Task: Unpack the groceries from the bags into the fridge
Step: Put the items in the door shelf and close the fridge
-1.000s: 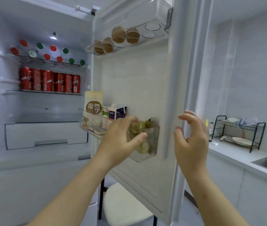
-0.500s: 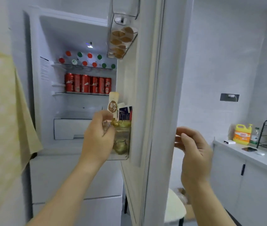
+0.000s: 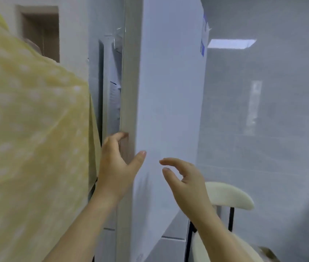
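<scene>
Hooks left hand (image 3: 116, 167) round the stiff, heavy fridge door (image 3: 168, 91) edge mid-frame, seemingly gripping it — best swung from there — and holds right hand (image 3: 185, 182) slack, empty, lower centre.

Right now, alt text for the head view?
A person's left grip holds the edge of a nearly closed white fridge door; the right grip hovers empty before its front. Yellow dotted cloth fills the left; a cream chair stands at lower right.
</scene>
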